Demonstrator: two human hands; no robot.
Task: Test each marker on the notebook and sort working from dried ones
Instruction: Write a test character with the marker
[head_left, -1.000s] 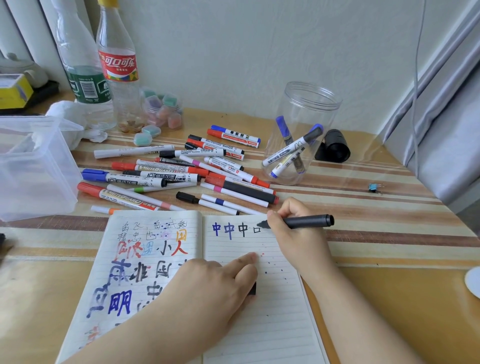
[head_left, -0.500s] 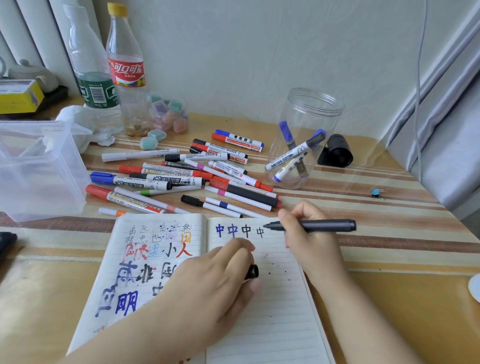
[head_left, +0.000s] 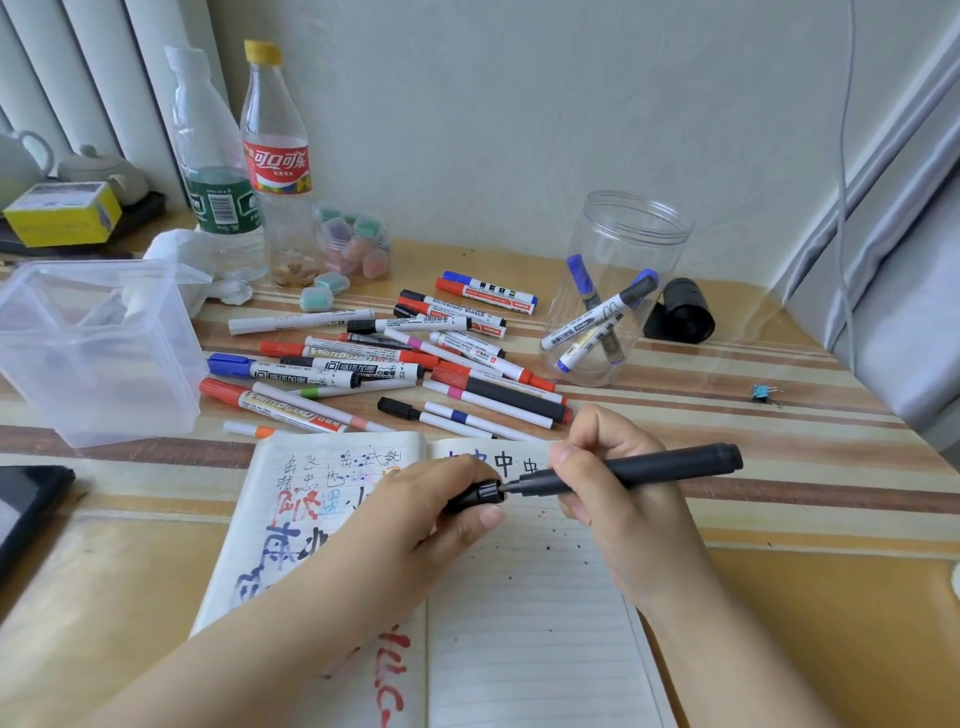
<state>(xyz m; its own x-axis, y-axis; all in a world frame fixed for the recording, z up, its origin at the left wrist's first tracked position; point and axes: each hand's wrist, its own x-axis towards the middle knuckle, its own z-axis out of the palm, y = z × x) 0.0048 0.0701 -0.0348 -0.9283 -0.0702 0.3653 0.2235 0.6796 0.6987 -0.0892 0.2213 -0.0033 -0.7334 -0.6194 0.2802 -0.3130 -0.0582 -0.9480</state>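
An open lined notebook (head_left: 524, 623) lies in front of me, its pages carrying coloured test characters. My right hand (head_left: 618, 499) grips a black marker (head_left: 660, 467) held level above the right page, tip pointing left. My left hand (head_left: 415, 525) pinches the black cap (head_left: 475, 494), whose open end meets the marker's tip. A pile of several markers (head_left: 395, 364) lies on the table beyond the notebook. A clear round jar (head_left: 615, 291) at the back right holds three markers.
An empty clear plastic box (head_left: 98, 353) stands at the left. Two bottles (head_left: 249, 171) and a small jar of coloured cubes (head_left: 353, 244) stand at the back. A black lid (head_left: 683, 317) lies beside the jar, a small blue clip (head_left: 762, 393) further right, a dark device (head_left: 26, 504) at the left edge.
My right hand lifted the marker off the page and raised it. My left hand picked the cap up from the page and brought it to the marker's tip.
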